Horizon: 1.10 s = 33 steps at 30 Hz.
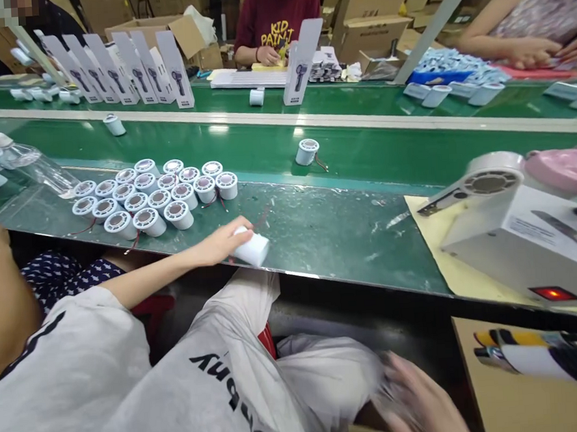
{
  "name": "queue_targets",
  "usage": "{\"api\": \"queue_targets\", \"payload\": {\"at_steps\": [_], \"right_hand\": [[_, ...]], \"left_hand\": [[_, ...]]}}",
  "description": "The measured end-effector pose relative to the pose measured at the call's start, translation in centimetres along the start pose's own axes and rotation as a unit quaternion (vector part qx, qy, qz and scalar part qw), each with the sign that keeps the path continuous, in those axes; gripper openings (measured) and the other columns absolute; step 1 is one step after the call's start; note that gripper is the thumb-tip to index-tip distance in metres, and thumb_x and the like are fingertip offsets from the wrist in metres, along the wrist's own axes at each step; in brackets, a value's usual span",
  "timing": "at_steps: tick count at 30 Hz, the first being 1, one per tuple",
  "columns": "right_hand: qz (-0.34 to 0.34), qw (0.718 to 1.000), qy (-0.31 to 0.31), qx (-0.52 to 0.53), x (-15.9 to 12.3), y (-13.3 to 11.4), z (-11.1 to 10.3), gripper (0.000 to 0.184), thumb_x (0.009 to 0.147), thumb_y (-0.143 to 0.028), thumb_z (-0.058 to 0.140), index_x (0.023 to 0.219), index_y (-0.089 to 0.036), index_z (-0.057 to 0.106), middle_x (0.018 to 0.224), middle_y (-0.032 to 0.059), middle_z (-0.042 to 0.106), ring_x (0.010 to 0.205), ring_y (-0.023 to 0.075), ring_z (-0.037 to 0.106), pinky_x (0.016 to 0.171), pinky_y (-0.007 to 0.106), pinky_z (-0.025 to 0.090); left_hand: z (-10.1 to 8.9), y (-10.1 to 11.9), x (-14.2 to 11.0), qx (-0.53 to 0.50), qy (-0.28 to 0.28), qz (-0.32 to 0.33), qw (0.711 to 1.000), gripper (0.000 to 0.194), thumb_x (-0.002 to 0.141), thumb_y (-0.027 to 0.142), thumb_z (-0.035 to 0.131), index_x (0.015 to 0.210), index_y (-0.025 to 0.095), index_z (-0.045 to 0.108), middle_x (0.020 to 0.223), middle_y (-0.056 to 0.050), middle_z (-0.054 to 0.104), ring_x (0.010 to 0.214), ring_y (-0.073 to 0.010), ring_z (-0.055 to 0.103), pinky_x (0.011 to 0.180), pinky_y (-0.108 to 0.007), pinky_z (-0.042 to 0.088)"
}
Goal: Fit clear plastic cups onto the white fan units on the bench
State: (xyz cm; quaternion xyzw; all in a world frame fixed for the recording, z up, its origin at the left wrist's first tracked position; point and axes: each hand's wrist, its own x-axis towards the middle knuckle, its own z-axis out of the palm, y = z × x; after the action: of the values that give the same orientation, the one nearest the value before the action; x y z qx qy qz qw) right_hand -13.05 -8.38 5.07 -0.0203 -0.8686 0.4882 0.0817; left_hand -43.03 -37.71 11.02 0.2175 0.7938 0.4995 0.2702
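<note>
My left hand (222, 243) reaches out to the near edge of the green workbench (328, 233) and is closed round a small white cylindrical part (252, 248), which rests on the bench edge. My right hand (420, 400) is low at the bottom right, smeared by motion, against a clear plastic bag (327, 363) on my lap; its fingers cannot be made out. A cluster of several white round parts with red wires (153, 195) sits on the bench to the left of my left hand.
A white machine with a red light (514, 228) stands on a yellow mat at the right. One round part (307, 151) lies on the green conveyor belt. A clear bottle (34, 165) lies at the left. White product boxes (128, 69) and other people's hands are across the belt.
</note>
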Motion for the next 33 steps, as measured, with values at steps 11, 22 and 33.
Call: {"api": "queue_targets", "payload": {"at_steps": [11, 22, 33], "right_hand": [[0.04, 0.963, 0.075, -0.255, 5.0, -2.9, 4.7, 0.015, 0.081, -0.013, 0.073, 0.092, -0.023, 0.076, 0.135, 0.0147, 0.059, 0.115, 0.0345, 0.062, 0.084, 0.046, 0.062], [0.148, 0.958, 0.223, 0.105, 3.4, -4.1, 4.3, 0.024, 0.083, -0.031, 0.071, 0.062, -0.022, 0.067, 0.096, 0.0076, 0.072, 0.088, 0.0228, 0.07, 0.071, 0.033, 0.054], [0.074, 0.97, 0.195, 0.128, 1.9, -3.2, 4.1, 0.025, 0.075, -0.029, 0.088, 0.099, -0.03, 0.081, 0.128, 0.0081, 0.075, 0.119, 0.0308, 0.071, 0.102, 0.047, 0.057]], "left_hand": [[12.6, 1.1, 2.2, 0.029, -0.319, 0.141, 0.937, 0.02, 0.087, 0.033, 0.065, 0.098, 0.018, 0.073, 0.102, -0.005, 0.064, 0.094, -0.0188, 0.062, 0.091, -0.034, 0.051], [14.3, -0.9, 2.9, 0.033, -0.282, 0.272, 0.919, 0.064, 0.064, 0.051, 0.093, 0.12, 0.024, 0.077, 0.122, -0.012, 0.064, 0.116, -0.0285, 0.061, 0.103, -0.043, 0.048], [14.0, 0.8, 1.4, -0.129, -0.37, 0.082, 0.917, 0.068, 0.07, 0.027, 0.088, 0.134, 0.02, 0.064, 0.134, -0.013, 0.067, 0.105, -0.0213, 0.07, 0.088, -0.034, 0.056]]}}
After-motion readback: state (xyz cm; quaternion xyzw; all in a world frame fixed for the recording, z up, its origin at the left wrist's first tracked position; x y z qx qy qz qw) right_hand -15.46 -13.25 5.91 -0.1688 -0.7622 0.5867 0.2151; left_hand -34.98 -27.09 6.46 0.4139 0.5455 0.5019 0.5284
